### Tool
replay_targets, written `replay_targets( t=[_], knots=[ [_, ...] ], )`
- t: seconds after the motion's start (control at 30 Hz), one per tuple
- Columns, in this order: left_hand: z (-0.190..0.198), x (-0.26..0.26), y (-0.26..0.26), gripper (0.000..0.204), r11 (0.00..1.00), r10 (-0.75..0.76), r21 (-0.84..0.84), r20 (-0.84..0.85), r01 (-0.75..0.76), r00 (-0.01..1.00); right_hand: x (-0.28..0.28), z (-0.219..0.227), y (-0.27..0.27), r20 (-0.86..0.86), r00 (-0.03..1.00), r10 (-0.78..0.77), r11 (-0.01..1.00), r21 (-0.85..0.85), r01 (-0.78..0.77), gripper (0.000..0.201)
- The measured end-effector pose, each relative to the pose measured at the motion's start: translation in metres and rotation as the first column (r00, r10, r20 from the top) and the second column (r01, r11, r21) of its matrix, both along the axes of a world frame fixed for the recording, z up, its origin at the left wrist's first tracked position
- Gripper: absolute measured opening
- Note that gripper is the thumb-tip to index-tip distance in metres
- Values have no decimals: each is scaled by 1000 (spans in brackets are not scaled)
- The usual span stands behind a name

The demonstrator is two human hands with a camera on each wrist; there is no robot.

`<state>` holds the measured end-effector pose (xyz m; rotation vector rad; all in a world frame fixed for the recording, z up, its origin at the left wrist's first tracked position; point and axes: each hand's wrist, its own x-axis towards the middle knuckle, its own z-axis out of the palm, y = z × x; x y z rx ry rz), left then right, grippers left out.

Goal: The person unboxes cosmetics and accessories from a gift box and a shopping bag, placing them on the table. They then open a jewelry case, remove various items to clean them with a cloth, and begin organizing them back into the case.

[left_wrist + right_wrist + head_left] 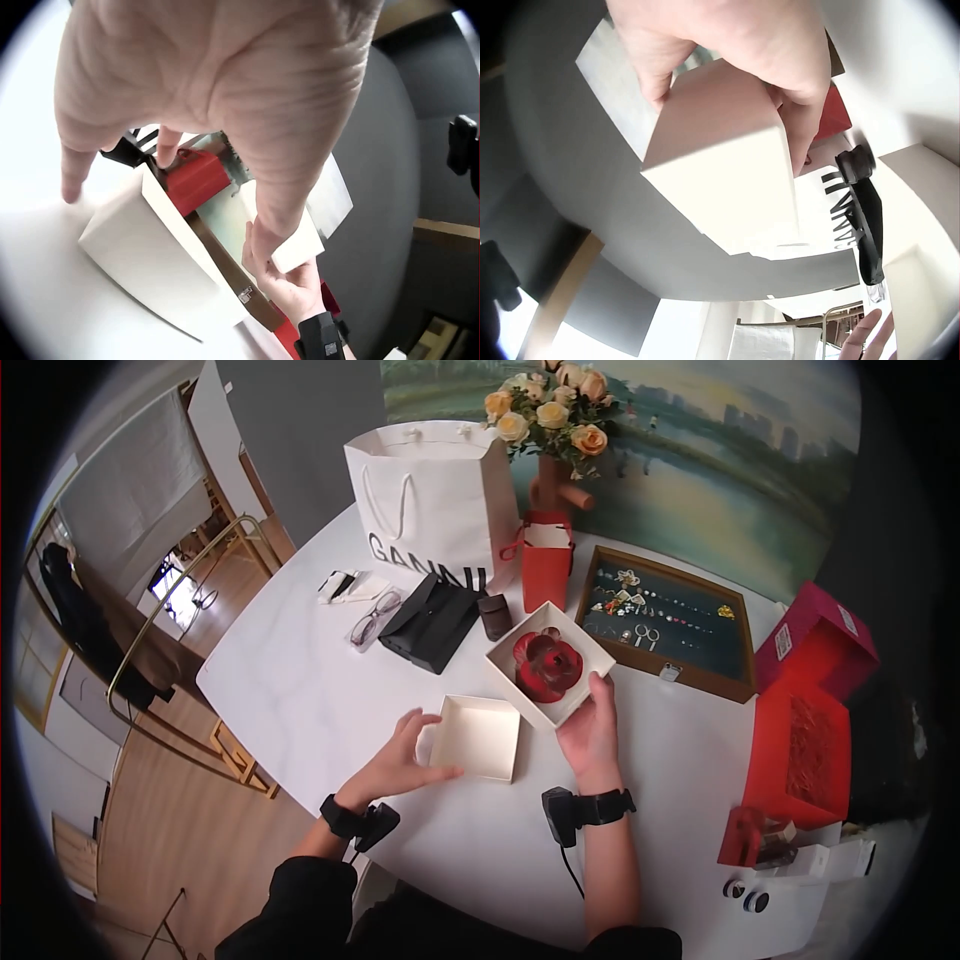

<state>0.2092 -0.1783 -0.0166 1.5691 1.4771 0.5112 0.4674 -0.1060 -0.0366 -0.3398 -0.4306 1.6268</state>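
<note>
Our right hand (592, 730) grips a white box (590, 650) with a red flower (547, 663) inside, raised above the table (290, 650), its open side facing us. Our left hand (400, 755) is spread, thumb well apart from the fingers, holding nothing beside the empty box (480, 735) (probably the lid); whether the fingertips touch it, we cannot tell. We judge the step to be handling both box parts; next calls for closing our left fingers evenly on its sides.
</note>
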Motion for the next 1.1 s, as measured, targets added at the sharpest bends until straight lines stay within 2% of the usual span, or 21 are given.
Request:
replay_targets(
  t=[0.07, 0.1, 0.13, 0.17, 0.23, 0.3, 0.33, 0.37, 0.43, 0.47, 0.57, 0.63, 0.67, 0.7, 0.77, 0.8, 0.9, 0.93, 0.97, 1.03, 1.1],
  knots=[
    [2, 2, 8, 68, 931, 32, 366, -103, 8, 994, -9, 13, -11, 158, 987, -26, 996, -85, 40, 54],
    [12, 6, 13, 68, 932, 42, 362, -100, -3, 994, -14, 13, -13, 161, 987, -14, 996, -89, 29, 54],
    [27, 11, 19, 61, 970, 84, 211, 164, -118, 983, -18, 12, -15, 228, 973, 40, 998, -56, -27, 55],
    [36, 14, 25, 55, 982, 156, 37, 408, -187, 900, -23, 13, -17, 295, 952, 88, 996, -23, -85, 57],
    [34, 12, 36, 49, 974, 178, 43, 463, -223, 868, -26, 25, -26, 349, 927, 137, 990, -29, -135, 48],
    [24, 7, 45, 44, 967, 189, 52, 514, -250, 837, -18, 24, -27, 742, 660, 120, 941, 126, -313, 33],
    [17, 3, 45, 42, 954, 116, 205, 419, -219, 901, -15, 25, -25, 741, 661, 118, 942, 128, -312, 33],
    [12, -1, 44, 42, 922, 56, 348, 308, -167, 950, -11, 28, -23, 826, 552, 115, 952, 68, -299, 30],
    [13, 9, 39, 40, 925, 60, 349, 255, -150, 965, -6, 32, -21, 945, 302, 124, 966, -46, -253, 42],
    [10, 12, 40, 40, 916, 71, 370, 233, -155, 970, -6, 28, -23, 976, 211, 58, 965, -1, -262, 49],
    [4, 20, 43, 39, 888, 106, 417, 228, -195, 968, -10, 27, -25, 957, 246, 153, 962, -87, -260, 50],
    [-12, 20, 48, 38, 860, 172, 485, 21, -160, 985, -7, 26, -25, 967, 215, 137, 953, -69, -294, 59],
    [-32, 17, 52, 38, 733, 160, 677, -73, -69, 984, -5, 26, -25, 976, 168, 142, 944, -82, -319, 66],
    [-31, 17, 49, 38, 725, 164, 685, -67, -74, 984, -4, 27, -24, 982, 122, 145, 935, -95, -343, 73],
    [-28, 15, 45, 38, 849, 212, 479, 76, -222, 974, -3, 30, -26, 973, 24, 231, 901, -205, -382, 88],
    [-13, 16, 42, 36, 883, 259, 374, 114, -283, 959, -3, 25, -25, 979, -14, 206, 898, -194, -395, 87],
    [-1, 13, 39, 35, 864, 246, 453, 3, -221, 969, -12, 33, -31, 964, -95, 249, 877, -266, -401, 83],
    [-11, 13, 40, 37, 780, 233, 611, -84, -135, 969, -15, 39, -32, 945, -131, 300, 863, -328, -384, 80],
    [-13, 14, 37, 37, 776, 243, 614, -80, -145, 967, -18, 40, -32, 946, -138, 295, 861, -325, -391, 80],
    [-6, 21, 32, 37, 895, 221, 417, -102, -160, 970, -20, 40, -34, 933, -100, 347, 856, -358, -372, 73],
    [-4, 22, 32, 41, 913, 195, 379, -84, -149, 977, -20, 38, -35, 928, -82, 364, 865, -369, -341, 64]
  ],
)
